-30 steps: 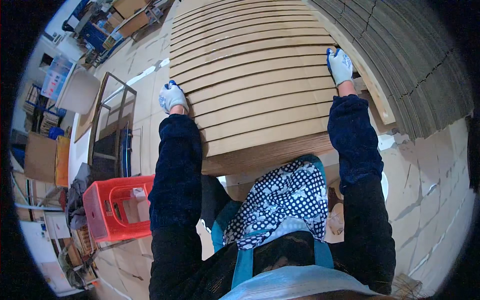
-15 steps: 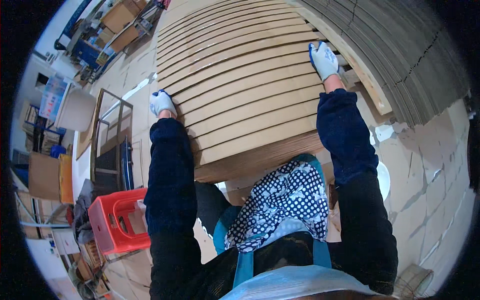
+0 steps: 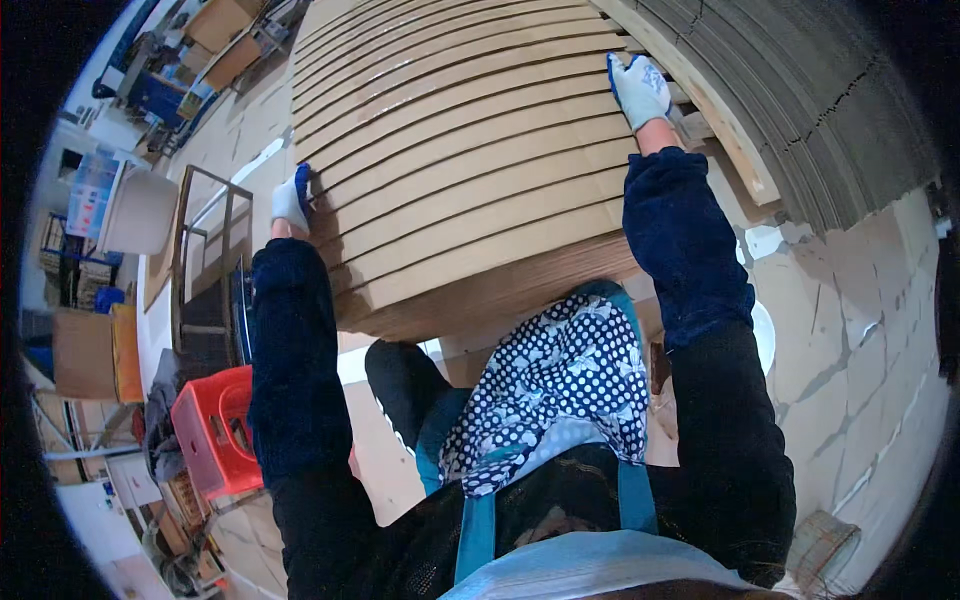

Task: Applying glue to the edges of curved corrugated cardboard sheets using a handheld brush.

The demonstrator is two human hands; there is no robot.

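A wide stack of brown cardboard sheets [image 3: 480, 200] lies in front of me, its upper layers overlapping in stepped strips. My left hand [image 3: 291, 200], in a white glove with a blue palm, is at the stack's left edge, palm side toward the cardboard. Its fingers are partly hidden, but they look straight rather than wrapped round a sheet. At the far right edge is my right hand [image 3: 640, 92], gloved alike. Its thumb lies on the cardboard, apart from the other fingers, beside the edge. No sheet is visibly lifted by either hand.
A tall stack of grey sheets [image 3: 800, 100] stands at the right behind a wooden board [image 3: 735, 160]. On the left are a red plastic stool [image 3: 205, 430], a metal frame [image 3: 180, 270] and a pale bin [image 3: 140, 210]. Cardboard boxes [image 3: 215, 25] stand far left.
The view has shifted, and the stack appears slightly up and left. My left hand has turned and shifted outward along the left edge. My right thumb has spread away from its fingers.
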